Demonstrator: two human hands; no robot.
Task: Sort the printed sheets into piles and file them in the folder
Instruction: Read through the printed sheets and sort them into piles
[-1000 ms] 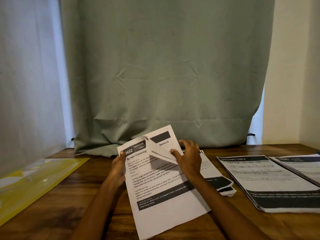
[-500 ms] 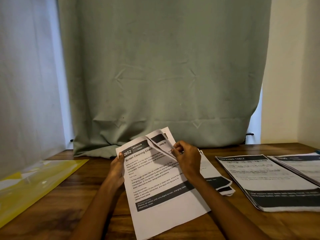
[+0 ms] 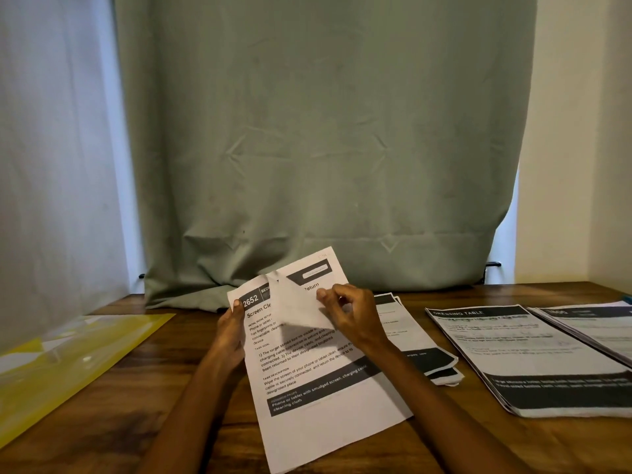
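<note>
A yellow folder (image 3: 65,367) was seen lying flat at the left of the wooden bench (image 3: 119,429); near the middle, the left edge of a held stack of printed sheets (image 3: 318,398) was gripped by the left hand (image 3: 232,331), thumb on the front; the top sheet's upper right corner (image 3: 301,306) was pinched and folded over by the right hand (image 3: 352,316); just behind lay a small pile (image 3: 424,354), and further right a pile headed "DRESSING TABLE" (image 3: 526,357), then another pile (image 3: 595,328) partly overlapping it.

printed sheets (image 3: 307,378) tilted, corner peeled, yellow folder (image 3: 68,357) flat
</note>
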